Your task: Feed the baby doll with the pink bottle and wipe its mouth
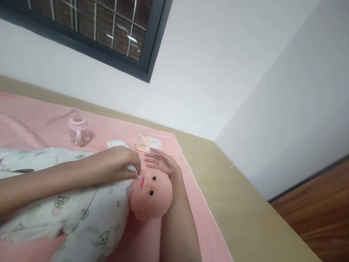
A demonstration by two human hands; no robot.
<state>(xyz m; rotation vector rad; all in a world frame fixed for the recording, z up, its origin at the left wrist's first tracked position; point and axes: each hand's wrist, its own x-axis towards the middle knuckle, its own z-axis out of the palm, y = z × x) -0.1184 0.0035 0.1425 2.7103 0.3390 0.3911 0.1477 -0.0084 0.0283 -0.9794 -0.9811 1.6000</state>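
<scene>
1 dark-framed window point(89, 32) is set in the white wall point(207, 69).

My left forearm point(68, 178) was bare and smooth, narrowing gently to the wrist. My right forearm point(178, 225), bare too, tapered more sharply. Left hand point(122, 160) had rounded knuckles; right hand point(165, 162) had long, slender fingers point(153, 156). Nail detail was too small to read.

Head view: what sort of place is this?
Probably an indoor baby-care practice area: a baby doll, a feeding bottle and a pink cloth spread over a wood-toned surface.
</scene>
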